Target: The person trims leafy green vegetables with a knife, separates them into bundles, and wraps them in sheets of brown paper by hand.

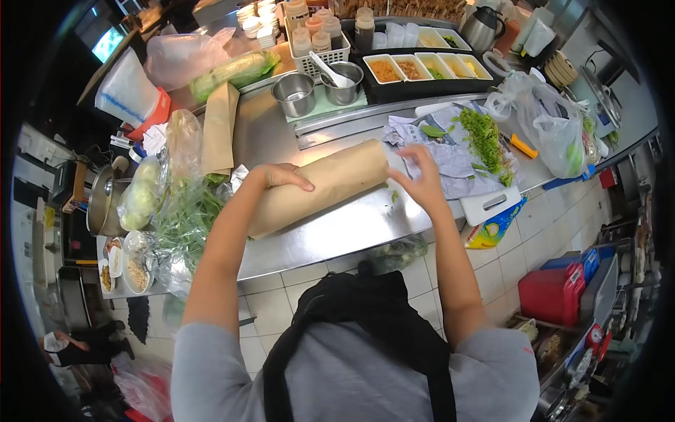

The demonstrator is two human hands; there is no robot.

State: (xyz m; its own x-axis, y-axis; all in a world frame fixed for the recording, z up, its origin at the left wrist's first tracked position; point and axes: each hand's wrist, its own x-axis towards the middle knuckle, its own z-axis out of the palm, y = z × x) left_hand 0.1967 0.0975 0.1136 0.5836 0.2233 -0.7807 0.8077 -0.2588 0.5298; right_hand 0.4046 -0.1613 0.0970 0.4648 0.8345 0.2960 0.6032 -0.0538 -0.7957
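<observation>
A thick roll of brown paper [327, 179] lies slantwise over the steel counter in front of me. What, if anything, is inside it is hidden. My left hand [281, 176] is on the roll's left part, thumb along the top and the other fingers mostly out of sight over the far side. At the right end, my right hand [422, 172] has its fingers curved and apart, the thumb close to or touching the roll's edge. Just beyond that hand, chopped green herbs [485, 144] rest on a grey cloth [460, 172] over a white cutting board [492, 204].
Steel pots [294, 95], a basket of sauce bottles [320, 60] and a black tray of toppings [422, 88] line the back. Bagged greens [186, 211] and a folded paper bag [220, 130] crowd the left. An orange-handled knife [524, 145] and plastic bags [548, 119] lie right.
</observation>
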